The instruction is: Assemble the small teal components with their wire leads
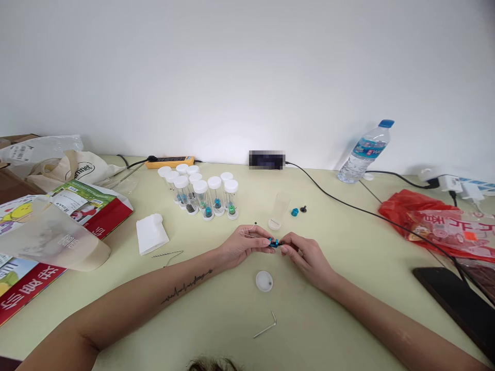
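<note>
My left arm reached in from the lower left across the pale green table (216, 330), its forearm slanting up and inward with the tattooed side showing, while my right arm came in from the lower right at a similar slant. The two hands met just beyond the white round cap (264, 281). My left hand (242, 245) was nearly closed at the fingertips, thumb over the curled fingers, gripping the small blue-and-black piece (274, 243); a thin wire loop (247, 234) stuck out along the top of that hand. My right hand (305, 255) was turned inward, knuckles up and fingers bent, with thumb and forefinger pinched on the black end of the same piece, so it sat between both sets of fingertips. Just beyond them was an open clear tube (281, 206), and to its right lay a loose blue part (295, 212) beside a small black part (303, 209). An L-shaped key (266, 330) lay nearer me than the cap. A folded white tissue (151, 234) lay left of my left hand, and the white-capped tubes (201, 200) were grouped farther back on that side.
</note>
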`<state>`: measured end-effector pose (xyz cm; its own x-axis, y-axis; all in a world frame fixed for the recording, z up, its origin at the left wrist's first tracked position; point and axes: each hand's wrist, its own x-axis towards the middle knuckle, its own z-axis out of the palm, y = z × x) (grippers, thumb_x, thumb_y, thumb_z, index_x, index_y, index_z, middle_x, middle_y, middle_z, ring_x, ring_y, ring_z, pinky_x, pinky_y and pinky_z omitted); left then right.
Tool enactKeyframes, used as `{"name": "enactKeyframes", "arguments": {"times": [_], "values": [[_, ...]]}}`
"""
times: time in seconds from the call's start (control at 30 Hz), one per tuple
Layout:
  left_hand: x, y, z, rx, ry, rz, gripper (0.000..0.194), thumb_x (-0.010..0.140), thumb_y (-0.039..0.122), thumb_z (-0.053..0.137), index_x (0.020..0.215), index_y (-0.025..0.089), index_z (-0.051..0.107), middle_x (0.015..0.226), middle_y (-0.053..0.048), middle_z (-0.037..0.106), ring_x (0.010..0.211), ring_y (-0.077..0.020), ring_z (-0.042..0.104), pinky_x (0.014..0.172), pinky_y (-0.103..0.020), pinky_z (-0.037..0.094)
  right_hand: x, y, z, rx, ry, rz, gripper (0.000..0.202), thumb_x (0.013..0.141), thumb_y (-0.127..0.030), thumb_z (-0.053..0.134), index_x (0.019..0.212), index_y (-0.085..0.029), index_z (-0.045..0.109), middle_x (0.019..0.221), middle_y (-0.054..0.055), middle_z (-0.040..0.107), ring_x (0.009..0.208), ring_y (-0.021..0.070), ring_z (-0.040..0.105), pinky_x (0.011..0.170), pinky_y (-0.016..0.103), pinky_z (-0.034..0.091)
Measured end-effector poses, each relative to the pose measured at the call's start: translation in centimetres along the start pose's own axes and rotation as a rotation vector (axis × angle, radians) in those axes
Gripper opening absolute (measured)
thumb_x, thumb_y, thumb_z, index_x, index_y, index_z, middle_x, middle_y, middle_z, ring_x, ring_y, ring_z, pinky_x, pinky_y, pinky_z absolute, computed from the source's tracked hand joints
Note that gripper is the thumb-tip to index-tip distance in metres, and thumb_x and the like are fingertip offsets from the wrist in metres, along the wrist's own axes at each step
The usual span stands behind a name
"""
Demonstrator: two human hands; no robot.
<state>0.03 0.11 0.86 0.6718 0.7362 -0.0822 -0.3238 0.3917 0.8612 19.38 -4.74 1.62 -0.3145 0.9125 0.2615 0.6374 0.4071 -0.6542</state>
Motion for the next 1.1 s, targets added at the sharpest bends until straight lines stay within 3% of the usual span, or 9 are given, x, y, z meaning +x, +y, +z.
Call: {"name": "enactKeyframes", "arguments": {"times": [0.3,0.73,1.1], "values": [[-0.01,0.08,0.02,0.002,0.01,0.002,0.028,0.061,0.025,0.072,0.083,0.01,0.063,0.085,-0.008,0.066,0.074,-0.0152,0.062,0.078,-0.032,0.046,-0.12,-0.09,0.16,0.032,0.038,0.008,0.02,0.087,-0.038,0.042,0.093,-0.022,0.051,0.069,0.001,0.056,0.053,0.0114,0.045,0.049,0.023,0.038],[-0.07,0.02,-0.06,0.022,-0.016,-0.015,0.027,0.062,0.023,0.071,0.084,0.01,0.062,0.082,-0.008,0.065,0.074,-0.0174,0.064,0.076,-0.032,0.047,-0.03,0.07,-0.02,0.017,-0.02,0.005,0.025,0.089,-0.037,0.038,0.076,-0.019,0.05,0.055,-0.003,0.047,0.049,0.0106,0.039,0.049,0.022,0.031],[-0.03,0.03,-0.22,0.078,-0.033,-0.043,0.028,0.063,0.024,0.071,0.085,0.009,0.062,0.081,-0.008,0.065,0.074,-0.0181,0.064,0.074,-0.03,0.047,0.0,-0.01,-0.2,0.025,-0.058,-0.001,0.031,0.091,-0.035,0.035,0.07,-0.018,0.05,0.057,-0.002,0.052,0.051,0.0094,0.044,0.05,0.021,0.032]]}}
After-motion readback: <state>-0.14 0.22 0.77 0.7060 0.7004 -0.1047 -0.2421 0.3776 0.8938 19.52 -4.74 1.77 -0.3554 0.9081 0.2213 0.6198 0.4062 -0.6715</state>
